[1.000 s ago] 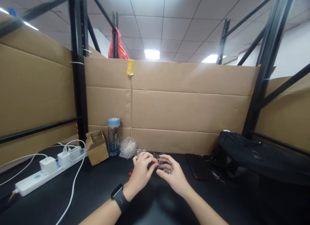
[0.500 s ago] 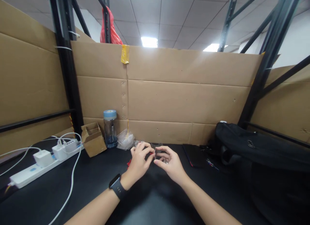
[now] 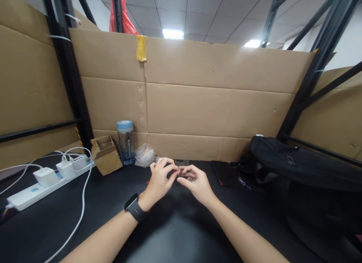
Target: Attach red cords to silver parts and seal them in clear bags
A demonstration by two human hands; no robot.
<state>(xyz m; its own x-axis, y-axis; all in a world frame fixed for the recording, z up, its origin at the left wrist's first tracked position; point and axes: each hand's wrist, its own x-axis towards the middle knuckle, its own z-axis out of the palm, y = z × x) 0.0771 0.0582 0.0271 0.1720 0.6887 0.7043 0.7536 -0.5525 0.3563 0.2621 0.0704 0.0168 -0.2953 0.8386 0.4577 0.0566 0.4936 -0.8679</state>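
Observation:
My left hand [image 3: 160, 179] and my right hand [image 3: 195, 182] meet over the black table [image 3: 169, 233], fingertips touching. Both pinch a small clear object with a metal glint [image 3: 181, 171] between them; its shape is too small to name. A bit of red shows at my left fingertips. My left wrist wears a black smartwatch [image 3: 134, 208]. A clear plastic piece [image 3: 181, 163] lies just behind the hands.
A blue-lidded bottle [image 3: 126, 142], a small cardboard box [image 3: 106, 155] and a crumpled plastic bag [image 3: 144, 155] stand at the back left. A white power strip [image 3: 42, 183] with chargers and cables lies left. A black bag [image 3: 296, 168] and a dark flat case [image 3: 224, 173] sit right. Cardboard walls surround.
The view has tilted down and shifted, so everything sits higher in frame. My hands stay together on the small object, with fingers shifting slightly.

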